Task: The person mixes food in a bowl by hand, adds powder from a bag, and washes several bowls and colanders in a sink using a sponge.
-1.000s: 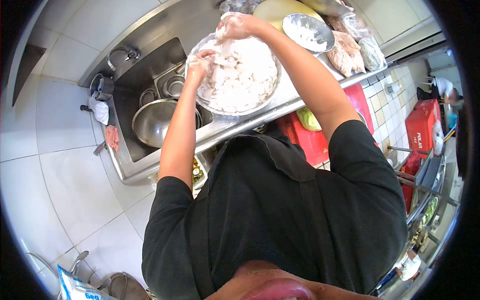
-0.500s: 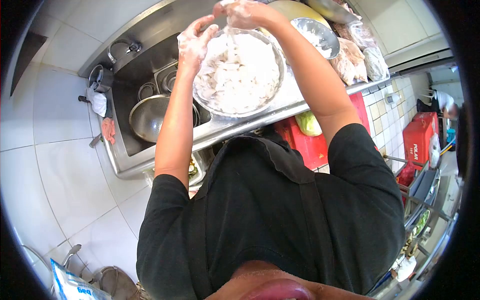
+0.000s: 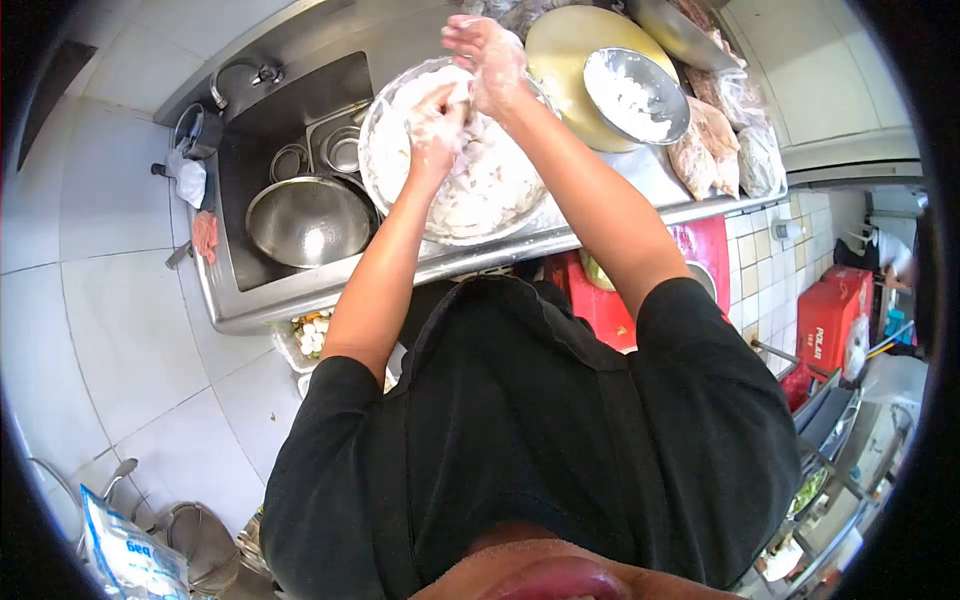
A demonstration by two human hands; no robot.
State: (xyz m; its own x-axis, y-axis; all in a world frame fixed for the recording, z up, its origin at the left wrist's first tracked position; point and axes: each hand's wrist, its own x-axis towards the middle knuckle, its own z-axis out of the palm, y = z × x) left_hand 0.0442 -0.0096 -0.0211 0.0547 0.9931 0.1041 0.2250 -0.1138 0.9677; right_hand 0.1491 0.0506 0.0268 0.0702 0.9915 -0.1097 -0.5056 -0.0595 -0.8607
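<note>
A wide bowl (image 3: 470, 241) stands on the steel counter, filled with pale pieces coated in white powder (image 3: 500, 192). My left hand (image 3: 434, 132) is down in the bowl, its fingers curled in and whitened. Something white shows at its fingertips, but I cannot make out what it is. Over the bowl's far side is my right hand (image 3: 490, 62), also dusted white, its fingers stretched out and nothing visible in them. The two hands are close together. To their right, a metal bowl (image 3: 672, 112) with white powder inside rests on a round yellowish board or lid (image 3: 560, 50).
The sink (image 3: 245, 240) at left contains a large metal bowl (image 3: 308, 222) and smaller round metalware, with a faucet (image 3: 240, 80) behind. Bagged food (image 3: 705, 160) lies at the counter's right. Below are a red surface (image 3: 615, 315) and, farther off, a red cooler (image 3: 835, 315) near another person.
My left hand has gone down into the bowl from above its far edge. My right hand has moved slightly nearer, its fingers now extended. The view has shifted, showing more of the metal bowl.
</note>
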